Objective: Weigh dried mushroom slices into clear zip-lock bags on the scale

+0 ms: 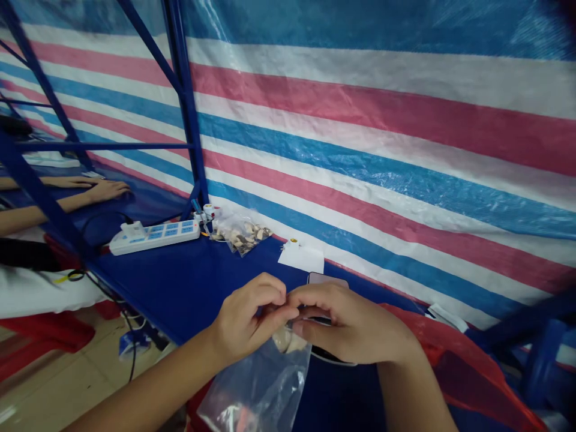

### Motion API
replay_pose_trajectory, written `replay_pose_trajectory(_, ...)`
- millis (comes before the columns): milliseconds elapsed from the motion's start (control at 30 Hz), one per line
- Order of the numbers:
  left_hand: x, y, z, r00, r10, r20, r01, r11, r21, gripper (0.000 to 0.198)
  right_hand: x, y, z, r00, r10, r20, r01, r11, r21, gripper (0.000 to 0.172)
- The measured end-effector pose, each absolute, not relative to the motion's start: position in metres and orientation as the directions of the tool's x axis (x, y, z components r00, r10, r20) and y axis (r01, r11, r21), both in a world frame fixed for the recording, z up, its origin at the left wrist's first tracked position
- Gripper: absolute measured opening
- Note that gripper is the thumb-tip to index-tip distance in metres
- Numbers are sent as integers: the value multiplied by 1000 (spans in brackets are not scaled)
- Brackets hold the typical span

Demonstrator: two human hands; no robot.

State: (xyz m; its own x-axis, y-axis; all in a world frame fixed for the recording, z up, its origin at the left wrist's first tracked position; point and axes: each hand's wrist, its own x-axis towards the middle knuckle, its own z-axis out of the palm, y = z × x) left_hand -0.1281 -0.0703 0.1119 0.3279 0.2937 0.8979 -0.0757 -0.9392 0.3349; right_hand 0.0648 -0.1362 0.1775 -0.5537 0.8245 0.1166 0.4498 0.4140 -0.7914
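Note:
Both hands meet above the front edge of the blue table, fingertips together. My left hand [254, 315] is closed in a pinch, thumb pointing right toward the other hand. My right hand [346, 324] curls in from the other side, its fingers also pinched. A clear plastic bag [265, 384] hangs below them, gripped at its upper end. Pale pieces show through the plastic just under the fingertips; their kind I cannot make out. Behind and beneath my right hand lies a phone-like dark flat object [330, 279], mostly covered by the hand.
A white power strip [155, 236] lies on the blue table [180, 288]. Beside it is a clear bag of pale and dark chips [243, 231]. White paper [302, 257] lies behind my hands, red fabric [468, 366] to the right. Another person's hand [108, 190] rests beyond the blue frame [186, 120].

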Motion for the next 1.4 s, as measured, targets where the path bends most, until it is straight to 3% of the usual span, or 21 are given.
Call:
replay_pose_trajectory(167, -126, -75, 118, 384, 251, 889, -32, -958, 285, 5, 63, -132, 174, -582, 803, 124, 471, 457, -755, 2)
replay_pose_trajectory(367, -125, -72, 121, 344, 281, 896, -59, -946, 319, 4, 63, -126, 168, -605, 787, 122, 406, 437, -803, 23)
replay_pose_trajectory(467, -126, -67, 117, 334, 393, 856, -49, -900, 433, 6, 64, -125, 169, -577, 803, 150, 412, 445, -795, 26)
replay_pose_trajectory(600, -131, -57, 103, 309, 653, 691, -74, -708, 702, 16, 66, -125, 172, -506, 849, 154, 457, 415, -787, 22)
replay_pose_trajectory(767, -131, -47, 85, 561, 728, 393, -236, -315, 920, 49, 63, -121, 171, -446, 876, 184, 581, 439, -685, 25)
replay_pose_trajectory(933, -118, -46, 79, 560, 767, 312, -440, -43, 897, 67, 59, -120, 169, -483, 852, 203, 531, 469, -706, 27)
replay_pose_trajectory(1133, -109, -44, 85, 535, 769, 350, -435, -104, 894, 70, 60, -122, 169, -522, 841, 143, 446, 412, -794, 26)
replay_pose_trajectory(1300, -112, -34, 98, 612, 699, 371, -425, -106, 899, 58, 62, -126, 173, -512, 854, 97, 466, 370, -804, 28)
replay_pose_trajectory(1400, -116, -24, 97, 628, 724, 286, -402, -13, 915, 40, 63, -127, 174, -388, 906, 171, 563, 380, -734, 29)
